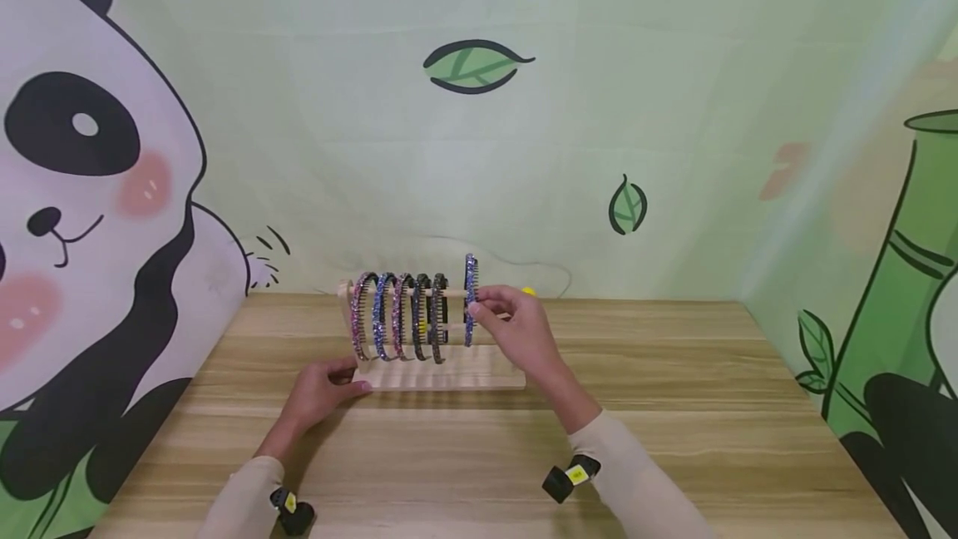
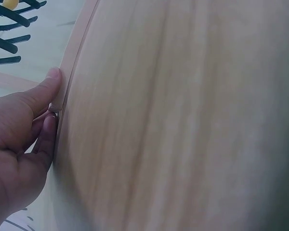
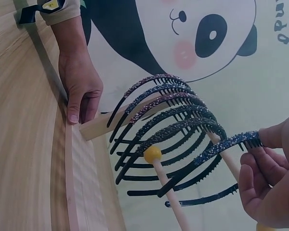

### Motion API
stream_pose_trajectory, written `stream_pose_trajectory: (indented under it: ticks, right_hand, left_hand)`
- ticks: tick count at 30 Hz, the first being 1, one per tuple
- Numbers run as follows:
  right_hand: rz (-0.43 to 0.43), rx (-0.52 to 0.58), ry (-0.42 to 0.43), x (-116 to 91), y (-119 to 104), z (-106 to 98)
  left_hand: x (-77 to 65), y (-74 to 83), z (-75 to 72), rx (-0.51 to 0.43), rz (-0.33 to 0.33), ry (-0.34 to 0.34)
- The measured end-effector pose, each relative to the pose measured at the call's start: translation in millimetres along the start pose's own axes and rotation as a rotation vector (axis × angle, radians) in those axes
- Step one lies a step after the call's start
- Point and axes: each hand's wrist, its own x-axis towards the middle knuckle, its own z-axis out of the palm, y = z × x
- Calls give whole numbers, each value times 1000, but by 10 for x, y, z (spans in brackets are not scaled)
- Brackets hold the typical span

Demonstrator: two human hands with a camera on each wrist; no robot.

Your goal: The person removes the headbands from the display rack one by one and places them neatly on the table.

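A wooden headband rack has horizontal rods with several glittery toothed headbands hanging side by side at its left part, in pink, blue and dark shades. My right hand pinches a blue glitter headband between thumb and fingers. This one stands upright around the rods, apart from the others and toward the rack's right end. At the left end of the rack's base, my left hand holds the edge, thumb on top. The left wrist view shows its thumb and fingers at the base's corner.
The rack stands on a wood-grain table near the back wall. A yellow ball caps one rod. Behind hangs a green backdrop with pandas and leaves. Each sleeve carries a small black wrist camera.
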Motion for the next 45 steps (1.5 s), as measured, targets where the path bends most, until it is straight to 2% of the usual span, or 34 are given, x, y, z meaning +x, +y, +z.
stream_pose_trajectory:
  ticks: [13,20,32,45]
  right_hand:
    - [-22,-14,12,-1,-117,-140]
    - [-13,-18,34,-6,-200,-243]
    - [-52,-26,72,-46,-306,-457]
    - [-42,-41,111,-66,-318,-660]
  left_hand:
    - [5,19,11,0,22,-3]
    - [8,25,18,-5,9,-5]
    - [17,-5,15,-19,2,-13]
    - [9,12,5,9,-12,-21]
